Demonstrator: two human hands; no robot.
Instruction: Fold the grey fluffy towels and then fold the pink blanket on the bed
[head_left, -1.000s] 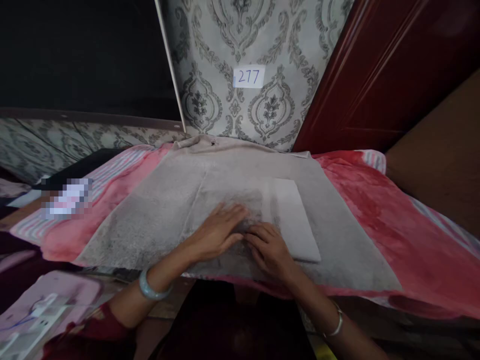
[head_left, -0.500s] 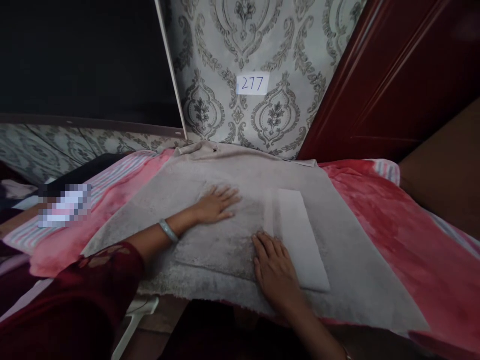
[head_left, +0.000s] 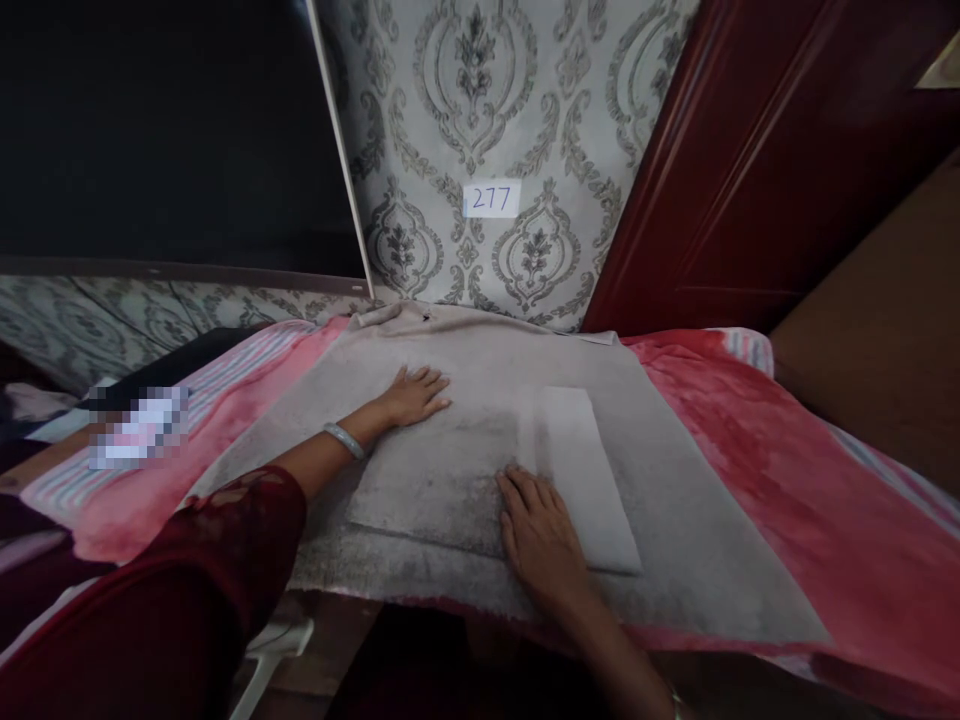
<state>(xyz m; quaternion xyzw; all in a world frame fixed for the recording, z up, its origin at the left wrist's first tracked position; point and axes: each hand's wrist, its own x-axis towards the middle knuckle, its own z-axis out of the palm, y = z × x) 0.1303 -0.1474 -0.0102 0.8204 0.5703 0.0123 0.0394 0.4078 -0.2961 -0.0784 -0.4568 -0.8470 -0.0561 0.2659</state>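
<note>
A grey folded cloth point(head_left: 442, 470) lies on a larger grey fleece sheet point(head_left: 690, 500) spread over a pink blanket point(head_left: 787, 450). My left hand point(head_left: 414, 393) rests flat, fingers stretched out, on the far left corner of the folded cloth. My right hand point(head_left: 541, 535) lies flat, fingers together, on its near right part, beside a paler white strip point(head_left: 581, 470) of the cloth. A pale bangle sits on my left wrist.
Patterned wallpaper with a paper label "277" point(head_left: 491, 198) stands behind. A dark screen point(head_left: 165, 130) is at the back left, a dark red door point(head_left: 750, 170) at the right. A blurred item point(head_left: 135, 425) lies on the striped blanket edge at the left.
My left hand slid away from my right, up to the far left of the folded cloth. My right hand stayed near the white strip, pressing flat.
</note>
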